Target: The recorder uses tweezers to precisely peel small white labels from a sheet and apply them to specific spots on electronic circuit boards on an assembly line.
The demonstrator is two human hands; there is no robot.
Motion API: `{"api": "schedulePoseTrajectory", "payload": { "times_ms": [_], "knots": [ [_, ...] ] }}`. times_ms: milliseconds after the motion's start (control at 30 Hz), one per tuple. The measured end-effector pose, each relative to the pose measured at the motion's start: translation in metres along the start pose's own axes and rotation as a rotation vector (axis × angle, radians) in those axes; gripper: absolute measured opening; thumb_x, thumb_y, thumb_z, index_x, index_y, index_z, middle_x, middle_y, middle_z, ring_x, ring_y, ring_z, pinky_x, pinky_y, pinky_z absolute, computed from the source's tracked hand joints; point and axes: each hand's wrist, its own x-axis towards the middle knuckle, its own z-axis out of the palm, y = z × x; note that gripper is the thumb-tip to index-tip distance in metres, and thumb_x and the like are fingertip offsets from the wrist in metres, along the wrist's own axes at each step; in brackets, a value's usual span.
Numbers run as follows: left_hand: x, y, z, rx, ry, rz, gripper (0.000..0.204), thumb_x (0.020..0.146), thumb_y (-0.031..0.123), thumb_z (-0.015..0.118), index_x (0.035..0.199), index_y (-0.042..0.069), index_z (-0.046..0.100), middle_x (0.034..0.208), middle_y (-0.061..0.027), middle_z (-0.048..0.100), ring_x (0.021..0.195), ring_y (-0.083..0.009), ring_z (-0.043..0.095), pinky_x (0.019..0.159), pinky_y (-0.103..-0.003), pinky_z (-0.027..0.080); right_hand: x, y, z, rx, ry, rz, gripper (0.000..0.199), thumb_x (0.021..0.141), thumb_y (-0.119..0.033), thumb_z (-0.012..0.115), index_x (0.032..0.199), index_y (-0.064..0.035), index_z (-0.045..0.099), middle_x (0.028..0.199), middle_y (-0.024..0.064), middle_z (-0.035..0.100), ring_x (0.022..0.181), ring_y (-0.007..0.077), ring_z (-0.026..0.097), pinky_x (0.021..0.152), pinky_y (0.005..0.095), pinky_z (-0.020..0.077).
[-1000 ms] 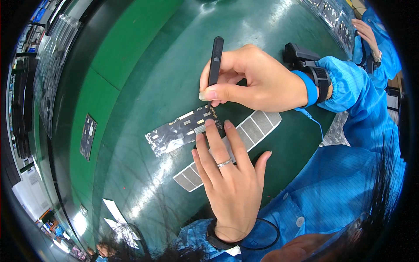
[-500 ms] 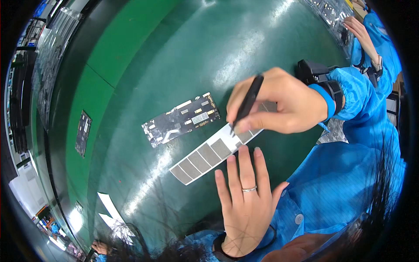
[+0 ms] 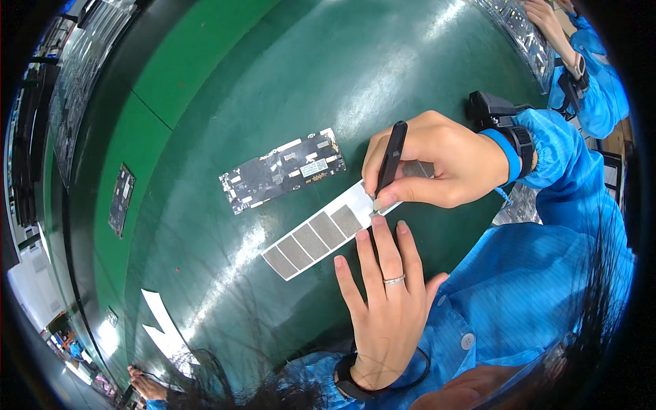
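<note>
My right hand (image 3: 437,160) pinches a slim black pen-shaped tool (image 3: 391,158), its tip down at a bare white patch of a label strip (image 3: 352,198). Grey rectangular stickers (image 3: 312,239) sit in a row along this white strip; my right hand covers part of its far end. Flat and with fingers spread, my left hand (image 3: 387,301) rests beside the strip, fingertips at its near edge close to the tool tip. Just beyond the strip lies a black circuit board (image 3: 283,171) with small pale components. The exact shape of the tool's tip is hard to make out.
Another circuit board (image 3: 121,201) lies on the light green band at left. White paper strips (image 3: 164,318) lie at lower left. Clear plastic trays (image 3: 516,34) stand at the far right, near a co-worker's hand (image 3: 547,20). Another person's hand (image 3: 145,384) shows at lower left.
The tool has tilted more upright and its tip has moved slightly right along the strip. My left fingertips are a little closer to it. The co-worker's hand at upper right has moved farther away.
</note>
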Motion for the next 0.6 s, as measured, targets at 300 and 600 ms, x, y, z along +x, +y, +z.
{"api": "schedulePoseTrajectory", "payload": {
  "times_ms": [300,600],
  "knots": [
    [-0.020,0.011,0.002,0.047,0.108,0.021,0.082,0.091,0.069,0.064,0.145,0.008,0.060,0.154,-0.0202,0.052,0.136,-0.0347,0.055,0.114,-0.061,0.039,-0.016,-0.024,0.009,0.066,0.065,0.076,0.017,0.099,-0.012,0.075,0.108,0.0013,0.071,0.092,0.0087,0.074,0.079,0.0158,0.071,0.072,0.0306,0.0569],
    [-0.013,0.001,-0.011,-0.006,0.318,0.036,0.074,0.090,0.057,0.073,0.143,0.006,0.061,0.150,-0.0174,0.055,0.127,-0.0332,0.060,0.109,-0.053,0.046,0.011,-0.036,0.007,0.190,0.313,0.026,0.012,0.103,-0.009,0.071,0.108,0.0010,0.069,0.097,0.0059,0.071,0.084,0.0105,0.066,0.077,0.0268,0.0573]
  ]
}}
